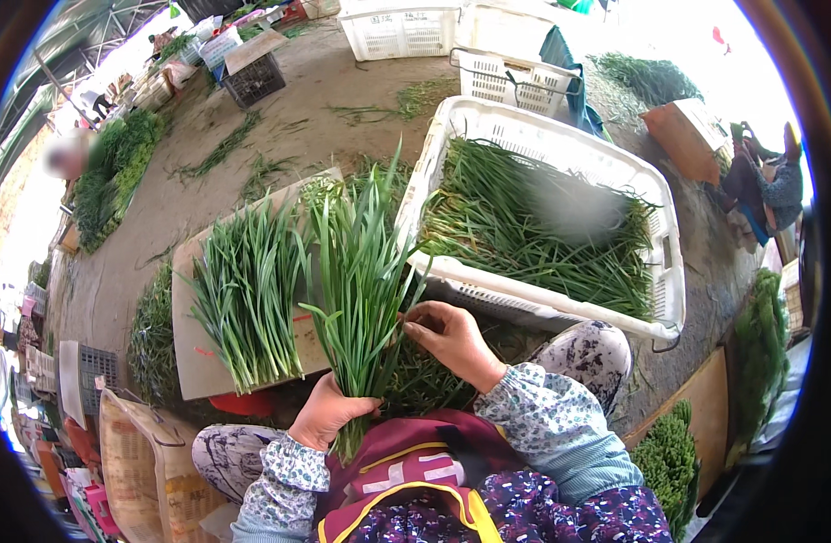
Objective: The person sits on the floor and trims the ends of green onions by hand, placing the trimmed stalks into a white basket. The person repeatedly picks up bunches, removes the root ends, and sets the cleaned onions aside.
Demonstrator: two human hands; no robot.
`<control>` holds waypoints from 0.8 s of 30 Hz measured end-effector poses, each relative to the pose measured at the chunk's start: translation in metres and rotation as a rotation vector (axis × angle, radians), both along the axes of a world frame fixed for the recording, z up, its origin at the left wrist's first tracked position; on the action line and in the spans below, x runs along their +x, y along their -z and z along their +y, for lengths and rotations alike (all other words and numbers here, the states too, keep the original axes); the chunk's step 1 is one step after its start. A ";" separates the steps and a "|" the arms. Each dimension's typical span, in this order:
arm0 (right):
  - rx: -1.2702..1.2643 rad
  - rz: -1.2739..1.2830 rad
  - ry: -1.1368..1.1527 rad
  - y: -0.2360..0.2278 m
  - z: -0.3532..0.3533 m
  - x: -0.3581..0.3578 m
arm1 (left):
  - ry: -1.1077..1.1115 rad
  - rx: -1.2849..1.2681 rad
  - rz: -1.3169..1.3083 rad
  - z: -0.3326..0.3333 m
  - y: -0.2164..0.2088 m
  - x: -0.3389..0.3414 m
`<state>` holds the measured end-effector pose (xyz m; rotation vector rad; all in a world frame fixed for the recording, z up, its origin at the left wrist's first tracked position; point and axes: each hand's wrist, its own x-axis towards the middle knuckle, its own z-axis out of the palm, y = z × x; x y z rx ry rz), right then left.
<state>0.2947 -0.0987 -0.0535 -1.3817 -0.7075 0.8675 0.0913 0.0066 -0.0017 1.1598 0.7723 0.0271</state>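
My left hand (334, 412) is closed around the lower stalks of an upright bunch of garlic chives (357, 290), whose long flat leaves fan out above the fist. At the bunch's right side is my right hand (453, 339), thumb and fingers pinched together; what lies between them is too small to make out. Left of the held bunch, a neat pile of chives (248, 290) rests on a pale board (187, 339), stalk ends toward me. To the right stands a white plastic crate (542, 299) with many loose chives (524, 226) in it.
More white crates (402, 34) stand at the back. Scattered leaves lie on the floor (325, 81) and below my hands. Heaps of greens (117, 176) sit far left. A yellowish crate (130, 462) is beside my left knee; a cardboard box (682, 136) is at the far right.
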 end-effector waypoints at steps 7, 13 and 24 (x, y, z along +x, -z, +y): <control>-0.080 0.168 0.039 0.005 0.006 -0.009 | -0.001 0.135 0.039 -0.005 0.011 0.000; 0.022 0.654 0.090 0.014 -0.003 -0.023 | 0.071 0.602 0.014 -0.003 0.025 -0.003; -0.085 -0.051 0.231 0.024 -0.002 0.007 | 0.092 0.886 0.138 -0.006 0.013 -0.010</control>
